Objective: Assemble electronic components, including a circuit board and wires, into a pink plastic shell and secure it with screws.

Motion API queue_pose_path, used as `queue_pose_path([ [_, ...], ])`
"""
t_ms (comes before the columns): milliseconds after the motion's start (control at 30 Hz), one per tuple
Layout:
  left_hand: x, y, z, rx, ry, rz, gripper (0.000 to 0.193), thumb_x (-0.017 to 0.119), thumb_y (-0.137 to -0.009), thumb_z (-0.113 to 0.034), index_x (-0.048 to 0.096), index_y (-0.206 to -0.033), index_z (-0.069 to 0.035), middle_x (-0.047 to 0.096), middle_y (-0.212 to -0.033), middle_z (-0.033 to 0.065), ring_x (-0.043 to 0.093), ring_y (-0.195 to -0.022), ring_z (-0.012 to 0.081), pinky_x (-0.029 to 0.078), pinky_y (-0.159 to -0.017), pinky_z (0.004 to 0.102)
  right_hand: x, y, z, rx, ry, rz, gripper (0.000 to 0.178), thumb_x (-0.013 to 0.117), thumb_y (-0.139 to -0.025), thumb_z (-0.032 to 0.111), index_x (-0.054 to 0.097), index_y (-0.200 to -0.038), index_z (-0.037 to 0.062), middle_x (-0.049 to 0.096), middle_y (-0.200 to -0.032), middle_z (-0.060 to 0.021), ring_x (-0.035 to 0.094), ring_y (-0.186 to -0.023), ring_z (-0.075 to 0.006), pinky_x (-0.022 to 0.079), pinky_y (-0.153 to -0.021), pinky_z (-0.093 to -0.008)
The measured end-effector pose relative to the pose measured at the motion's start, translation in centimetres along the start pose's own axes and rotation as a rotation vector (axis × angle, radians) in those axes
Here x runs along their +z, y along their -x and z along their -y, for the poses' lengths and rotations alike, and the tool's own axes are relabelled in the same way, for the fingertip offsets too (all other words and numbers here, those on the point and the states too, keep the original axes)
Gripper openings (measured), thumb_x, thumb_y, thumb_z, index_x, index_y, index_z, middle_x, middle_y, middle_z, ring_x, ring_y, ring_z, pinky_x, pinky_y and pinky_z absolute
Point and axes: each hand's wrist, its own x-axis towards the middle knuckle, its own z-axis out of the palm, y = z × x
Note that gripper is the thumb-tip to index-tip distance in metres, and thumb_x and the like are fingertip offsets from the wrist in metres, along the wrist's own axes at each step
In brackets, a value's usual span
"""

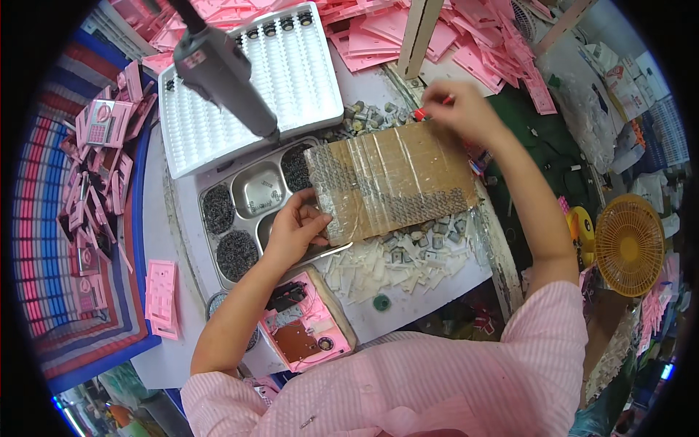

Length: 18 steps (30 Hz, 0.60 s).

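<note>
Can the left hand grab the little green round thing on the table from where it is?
Probably yes. The left hand rests on the cardboard sheet, and the green round thing lies uncovered on the table nearby, with only loose white scraps between.

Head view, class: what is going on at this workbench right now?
A person in a pink striped shirt works at a cluttered bench. The left hand rests on a tape-covered cardboard sheet lying over a compartmented metal tray. The right hand pinches a small red-tipped tool at the sheet's far edge. An opened pink device lies nearby.
</note>
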Motion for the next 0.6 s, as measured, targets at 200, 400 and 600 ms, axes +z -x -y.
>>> queue_pose_path([
  [200,0.5,-0.4,0.1,0.175,-0.279,-0.077,0.052,0.071,-0.091,-0.006,0.045,-0.134,0.005,0.062,-0.076,0.0063,0.063,-0.062,0.0112,0.053,-0.053,0.0237,3.5,4.1,0.3,-0.452,0.396,0.141,0.014,0.071,-0.082,0.020,0.068,-0.089,0.0078,0.066,-0.088,-0.0094,0.064,-0.088,-0.0281,0.052,-0.077,-0.0403],
  [400,0.5,-0.5,0.3,0.214,-0.270,0.003,0.050,0.066,-0.096,-0.011,0.043,-0.137,0.005,0.061,-0.081,0.0054,0.062,-0.065,0.0106,0.053,-0.054,0.0236,-3.7,-6.5,-13.2,0.134,0.570,-0.158,0.026,0.063,-0.081,0.012,0.073,-0.105,0.0096,0.073,-0.098,-0.0143,0.070,-0.092,-0.0329,0.055,-0.083,-0.0417],
  [600,0.4,-0.1,0.4,0.158,-0.221,-0.008,0.048,0.064,-0.097,-0.009,0.043,-0.137,0.006,0.061,-0.082,0.0057,0.062,-0.067,0.0105,0.053,-0.058,0.0237,-0.1,-9.6,-18.8,0.269,0.874,0.002,0.021,0.061,-0.078,0.003,0.072,-0.095,-0.0002,0.070,-0.102,-0.0258,0.069,-0.097,-0.0395,0.056,-0.085,-0.0473],
])
